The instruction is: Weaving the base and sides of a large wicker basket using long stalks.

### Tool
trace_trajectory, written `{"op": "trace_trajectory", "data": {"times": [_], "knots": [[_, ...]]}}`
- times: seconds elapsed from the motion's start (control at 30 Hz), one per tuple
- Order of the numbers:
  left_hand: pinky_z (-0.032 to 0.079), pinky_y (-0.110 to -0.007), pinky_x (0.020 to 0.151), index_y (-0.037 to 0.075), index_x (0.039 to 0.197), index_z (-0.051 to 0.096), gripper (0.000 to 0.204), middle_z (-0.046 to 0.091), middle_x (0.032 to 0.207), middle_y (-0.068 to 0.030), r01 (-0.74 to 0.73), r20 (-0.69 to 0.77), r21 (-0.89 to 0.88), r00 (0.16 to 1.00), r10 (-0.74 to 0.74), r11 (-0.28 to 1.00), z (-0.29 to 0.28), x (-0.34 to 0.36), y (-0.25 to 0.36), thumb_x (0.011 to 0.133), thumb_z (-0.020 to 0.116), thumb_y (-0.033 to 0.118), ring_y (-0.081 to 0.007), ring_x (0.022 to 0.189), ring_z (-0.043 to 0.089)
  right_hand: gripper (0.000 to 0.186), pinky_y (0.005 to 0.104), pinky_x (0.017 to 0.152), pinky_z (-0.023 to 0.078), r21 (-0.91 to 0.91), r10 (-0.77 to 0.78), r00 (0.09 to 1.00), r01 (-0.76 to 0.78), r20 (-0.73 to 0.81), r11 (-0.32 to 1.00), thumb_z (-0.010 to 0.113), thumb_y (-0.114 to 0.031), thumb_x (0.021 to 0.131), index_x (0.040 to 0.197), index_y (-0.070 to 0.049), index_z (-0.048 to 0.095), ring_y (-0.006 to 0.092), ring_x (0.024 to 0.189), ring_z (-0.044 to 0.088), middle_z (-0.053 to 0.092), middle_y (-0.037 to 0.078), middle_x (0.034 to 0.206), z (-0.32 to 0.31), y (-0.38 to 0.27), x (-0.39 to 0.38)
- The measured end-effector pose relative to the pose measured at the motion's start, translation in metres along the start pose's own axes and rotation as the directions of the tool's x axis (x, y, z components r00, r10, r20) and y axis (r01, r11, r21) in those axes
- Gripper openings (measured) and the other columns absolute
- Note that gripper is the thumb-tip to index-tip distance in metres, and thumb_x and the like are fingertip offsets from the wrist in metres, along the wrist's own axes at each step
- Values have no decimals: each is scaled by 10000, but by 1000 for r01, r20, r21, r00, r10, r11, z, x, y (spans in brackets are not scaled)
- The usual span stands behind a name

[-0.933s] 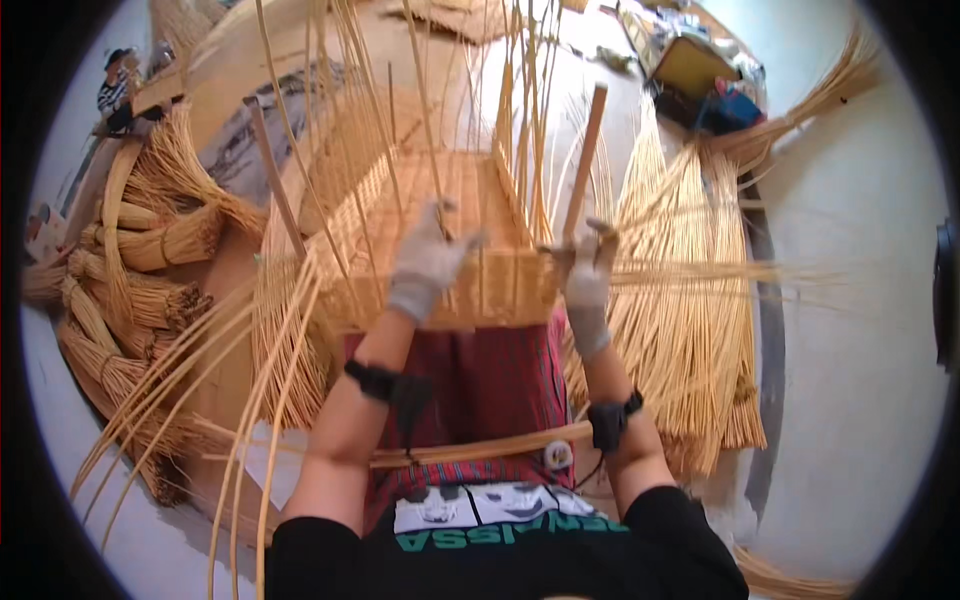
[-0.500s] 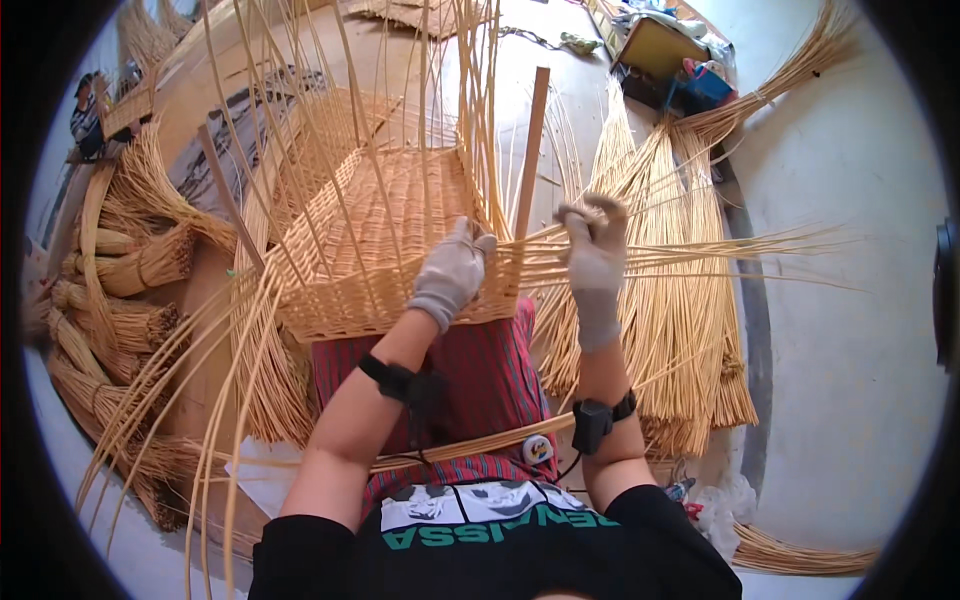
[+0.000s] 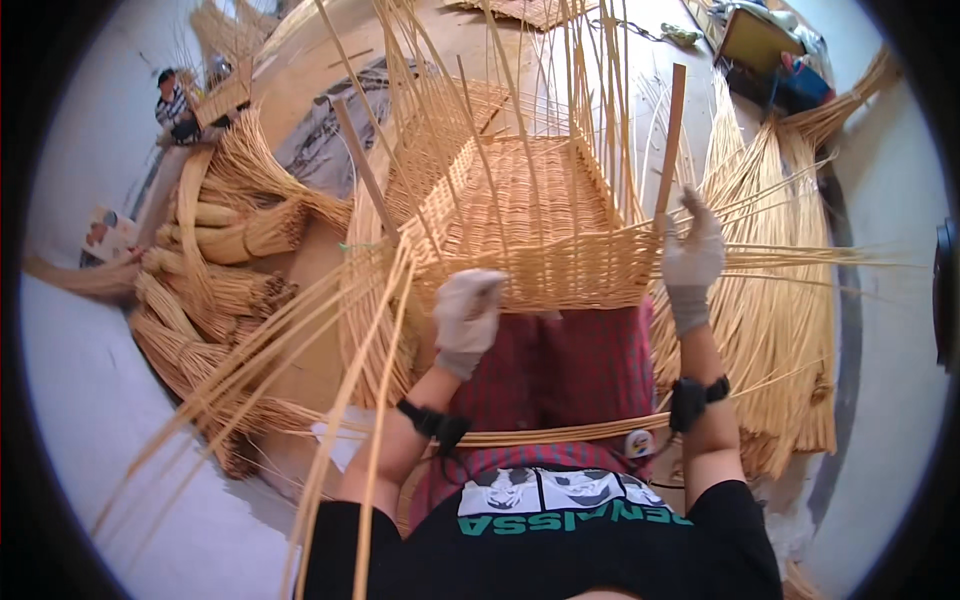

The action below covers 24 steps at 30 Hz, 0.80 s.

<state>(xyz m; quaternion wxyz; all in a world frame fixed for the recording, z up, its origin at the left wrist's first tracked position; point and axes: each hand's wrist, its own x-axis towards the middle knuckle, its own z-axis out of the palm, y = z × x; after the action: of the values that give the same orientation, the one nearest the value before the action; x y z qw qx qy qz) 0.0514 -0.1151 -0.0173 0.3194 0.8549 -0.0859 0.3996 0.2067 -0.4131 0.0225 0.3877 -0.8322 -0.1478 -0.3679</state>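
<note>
Woven basket (image 3: 560,275): long, shallow and straw-coloured; it stands at the centre of the scene, its near wall just beyond the person's knees.
Left hand (image 3: 470,310): gloved in pale grey, in front of the left part of the near wall; the fingers are curled in, making a narrow shape. Whether they grip anything, or touch the wall, cannot be told.
Right hand (image 3: 693,250): gloved likewise, just beside the basket's near right corner; the fingers point upward and stand partly apart from the thumb. Whether a cane is caught between them cannot be told.
Upright canes (image 3: 508,190): thin and slightly curved, rising from the basket.
Wooden stakes: one slat (image 3: 672,140) at the near right corner, another (image 3: 362,165) at the near left.
Side canes: a loose spray (image 3: 370,400) runs from the near left corner toward the near side; a second (image 3: 800,255) extends to the right behind the right hand.
Lap: red checked cloth (image 3: 550,370), with a strip of canes (image 3: 570,434) across its near part.
Surroundings: tied bundles (image 3: 250,235) at left, a broad sheaf (image 3: 770,350) at right, a seated person (image 3: 175,105) far left.
</note>
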Motion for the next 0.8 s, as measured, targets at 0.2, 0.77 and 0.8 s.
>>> {"op": "trace_trajectory", "data": {"times": [0.2,0.77,0.8], "knots": [[537,-296,893,31,1269,645,337,672,1269,-137,751,248,-636,416,-875,177,-65,-24,-27,949,732,91,-196,1095,660,194,399,892,557,458,-222,769,-102,599,883,670,-138,911,1096,-135,729,294,998,700,731,99,1053,32,-176,-67],[498,-451,1076,24,1246,552,270,627,824,-16,180,-95,-847,874,-476,500,-147,-15,-18,988,617,-17,-103,774,626,495,372,701,590,831,-432,881,90,191,549,578,24,806,1269,-148,610,258,812,710,703,85,964,91,-249,-33],[498,-451,1076,24,1246,552,270,627,824,-16,174,-94,-854,876,-474,490,-138,-15,-13,988,617,-17,-103,774,626,488,325,803,607,944,-132,971,-152,198,292,574,48,861,1322,-109,550,190,865,709,704,67,1071,119,-210,-34]]}}
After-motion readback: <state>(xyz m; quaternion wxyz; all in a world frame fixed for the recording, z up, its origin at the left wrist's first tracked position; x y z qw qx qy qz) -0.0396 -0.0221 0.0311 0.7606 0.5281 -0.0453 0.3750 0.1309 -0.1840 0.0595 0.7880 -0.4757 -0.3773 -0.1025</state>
